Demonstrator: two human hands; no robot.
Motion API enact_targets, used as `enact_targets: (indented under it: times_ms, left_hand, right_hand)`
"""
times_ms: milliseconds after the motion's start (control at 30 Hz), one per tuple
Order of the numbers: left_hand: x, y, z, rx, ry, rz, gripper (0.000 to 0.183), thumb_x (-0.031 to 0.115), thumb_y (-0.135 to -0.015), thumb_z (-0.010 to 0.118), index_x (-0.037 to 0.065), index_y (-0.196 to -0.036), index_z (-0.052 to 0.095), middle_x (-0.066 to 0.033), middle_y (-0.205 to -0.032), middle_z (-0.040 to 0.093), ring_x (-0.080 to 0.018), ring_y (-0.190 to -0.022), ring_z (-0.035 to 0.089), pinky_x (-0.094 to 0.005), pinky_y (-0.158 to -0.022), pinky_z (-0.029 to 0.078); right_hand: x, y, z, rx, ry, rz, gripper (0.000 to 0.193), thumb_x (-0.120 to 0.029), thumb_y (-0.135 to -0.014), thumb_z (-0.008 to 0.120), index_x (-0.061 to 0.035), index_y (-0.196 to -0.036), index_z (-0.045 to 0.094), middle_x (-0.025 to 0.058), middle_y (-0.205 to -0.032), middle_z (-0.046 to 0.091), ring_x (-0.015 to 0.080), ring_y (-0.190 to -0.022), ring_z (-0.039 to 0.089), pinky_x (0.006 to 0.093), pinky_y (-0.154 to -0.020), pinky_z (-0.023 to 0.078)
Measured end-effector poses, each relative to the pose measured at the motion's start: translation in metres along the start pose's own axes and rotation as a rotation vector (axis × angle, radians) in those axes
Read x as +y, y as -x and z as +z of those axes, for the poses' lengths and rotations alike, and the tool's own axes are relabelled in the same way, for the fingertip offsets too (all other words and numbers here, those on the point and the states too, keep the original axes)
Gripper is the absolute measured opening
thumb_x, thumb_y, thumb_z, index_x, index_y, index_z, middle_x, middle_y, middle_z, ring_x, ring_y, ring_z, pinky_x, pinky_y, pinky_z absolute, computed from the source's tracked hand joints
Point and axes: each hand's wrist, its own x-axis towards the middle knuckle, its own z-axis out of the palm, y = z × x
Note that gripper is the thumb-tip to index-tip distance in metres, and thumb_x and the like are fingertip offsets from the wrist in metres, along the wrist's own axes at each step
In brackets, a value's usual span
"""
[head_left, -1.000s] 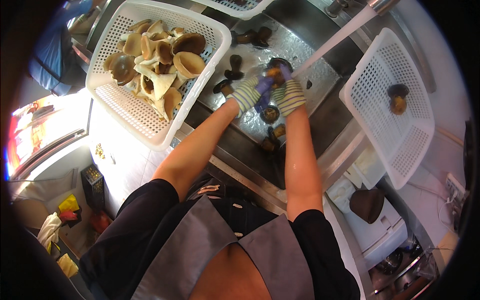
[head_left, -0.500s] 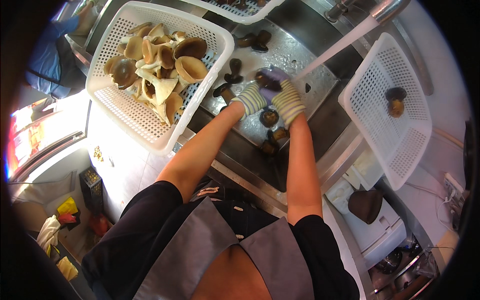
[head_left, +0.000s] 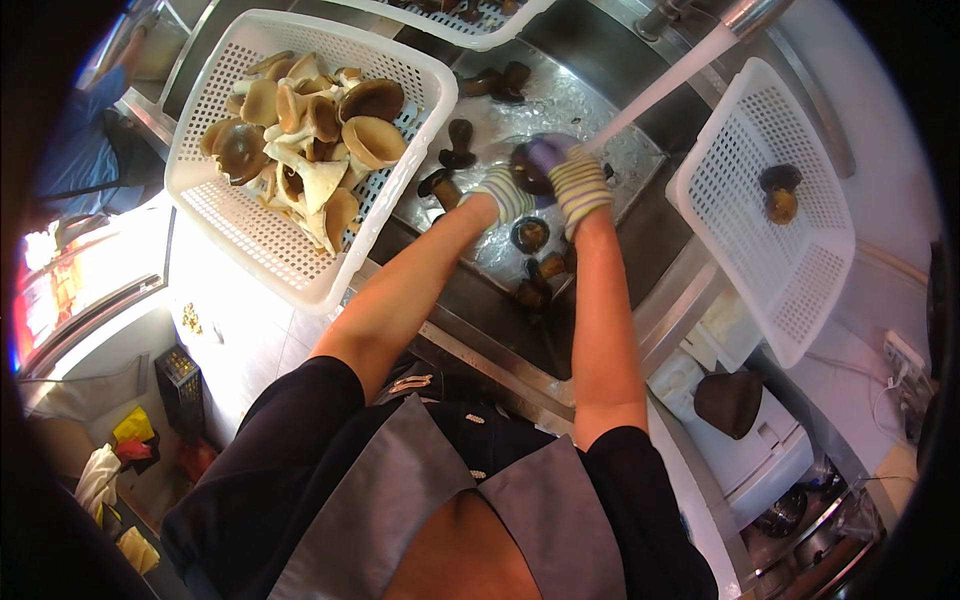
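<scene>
Both my hands wear striped gloves with purple fingers and meet over the steel sink [head_left: 640, 185]. Between them is a mushroom with a dark, wet cap [head_left: 529, 169]. My left hand [head_left: 506, 193] holds it from the left, its fingers largely hidden behind the cap. From the right, my right hand [head_left: 572, 178] curls its purple fingers over the same mushroom. Just beyond, a stream of water [head_left: 660, 85] falls from the tap [head_left: 752, 14]. Several dark mushrooms lie loose around my hands, among them a round cap [head_left: 530, 235] and one with a brown stem [head_left: 440, 187].
At the left, a white perforated basket [head_left: 225, 240] holds large pale-brown mushrooms. Another white basket [head_left: 815, 250], tilted at the right, contains a dark mushroom [head_left: 780, 193]. A third basket [head_left: 480, 38] stands at the far edge. Someone in blue [head_left: 80, 150] is at the far left.
The mushroom's dark cap has turned between my gloves and shows more roundly. My hands stay in nearly the same place, and the whole view has shifted slightly.
</scene>
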Motion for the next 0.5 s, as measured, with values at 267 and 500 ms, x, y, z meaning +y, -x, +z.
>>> enact_targets:
  times_ms: [267,500]
  left_hand:
    - [-0.004,-0.017,-0.009,0.075,0.413,0.101,0.037,0.028,-0.084,0.042,0.008,-0.115,0.048,-0.0098,-0.115,0.051,-0.0242,-0.101,0.050,-0.0331,-0.089,0.038]
    - [0.033,-0.020,-0.034,0.379,1.131,0.064,0.048,0.015,-0.074,0.063,0.003,-0.115,0.041,-0.0071,-0.086,0.059,-0.0185,-0.075,0.055,-0.0318,-0.067,0.044]
  right_hand:
    - [-0.034,0.017,-0.064,-0.063,0.715,-0.696,0.055,-0.003,-0.072,0.049,-0.0144,-0.125,0.039,0.0225,-0.098,0.056,0.0340,-0.091,0.055,0.0346,-0.078,0.045]
    - [-0.078,0.019,-0.063,0.088,-0.947,0.322,0.036,-0.026,-0.086,0.047,-0.0002,-0.111,0.049,0.0129,-0.103,0.056,0.0199,-0.092,0.055,0.0290,-0.079,0.046]
